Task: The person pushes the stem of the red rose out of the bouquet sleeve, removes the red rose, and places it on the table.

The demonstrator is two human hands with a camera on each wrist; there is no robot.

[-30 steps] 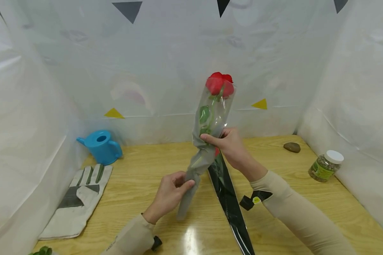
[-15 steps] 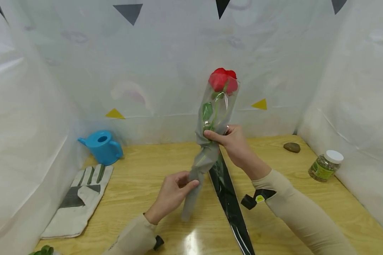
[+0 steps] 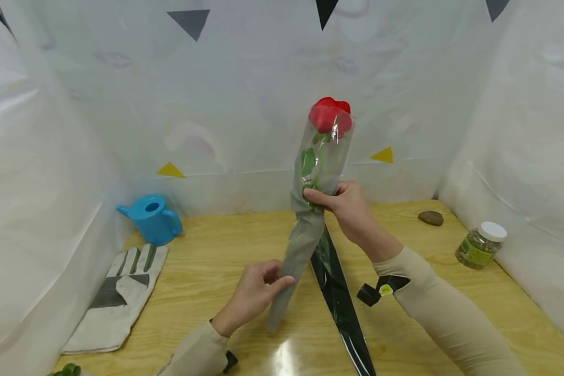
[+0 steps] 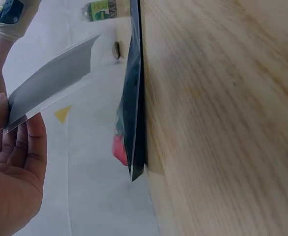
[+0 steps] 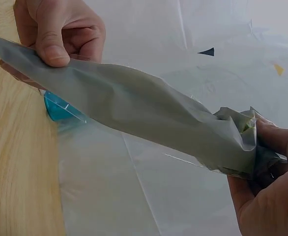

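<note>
A red rose (image 3: 329,113) stands upright inside a long grey and clear plastic sleeve (image 3: 304,230) held above the wooden table (image 3: 207,271). My right hand (image 3: 340,203) grips the sleeve around its middle, just under the leaves. My left hand (image 3: 258,290) pinches the sleeve's narrow lower end between thumb and fingers. The right wrist view shows the grey sleeve (image 5: 134,110) stretched between the left hand (image 5: 60,32) and the right hand (image 5: 264,167). In the left wrist view the sleeve's tip (image 4: 50,81) sticks out past my left fingers (image 4: 16,162).
A black flower sleeve (image 3: 338,297) lies flat on the table under the rose, also seen edge-on as a dark sleeve (image 4: 133,108). A blue watering can (image 3: 151,219) and a work glove (image 3: 117,297) sit at the left. A stone (image 3: 430,218) and a jar (image 3: 480,245) are at the right.
The right hand has lifted the wrapped rose a little higher and to the right. The left hand kept its pinch on the lower end, which now stretches straighter.
</note>
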